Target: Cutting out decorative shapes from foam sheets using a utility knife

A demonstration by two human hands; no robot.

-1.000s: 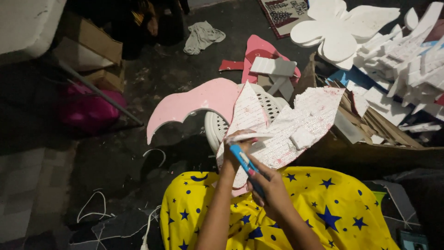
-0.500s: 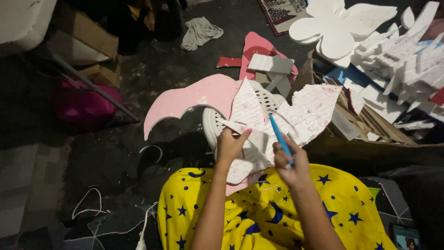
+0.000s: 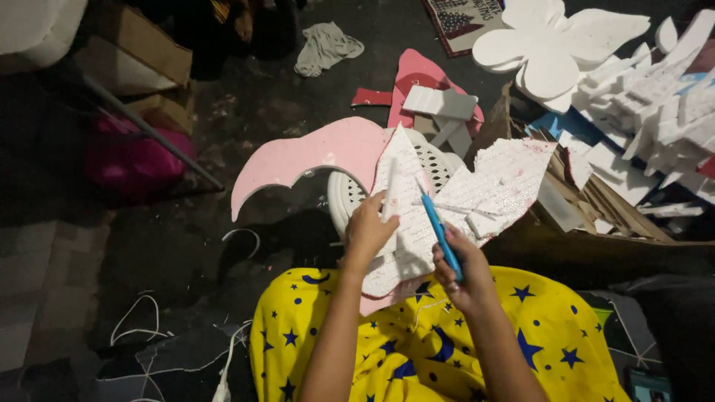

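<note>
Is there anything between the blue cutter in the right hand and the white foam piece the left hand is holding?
Nothing visible. The blue cutter in the right hand lies directly over the white foam piece, which the left hand holds at its left edge, clear of the tool.

A white, glitter-flecked foam cutout [image 3: 447,208] is held at its near left edge by the left hand [image 3: 366,232], while a blue knife [image 3: 439,235] is gripped in the right hand [image 3: 462,277], its tip laid on the foam. A pink foam shape [image 3: 313,158] is seen just left, above a yellow star-printed garment [image 3: 417,342].
</note>
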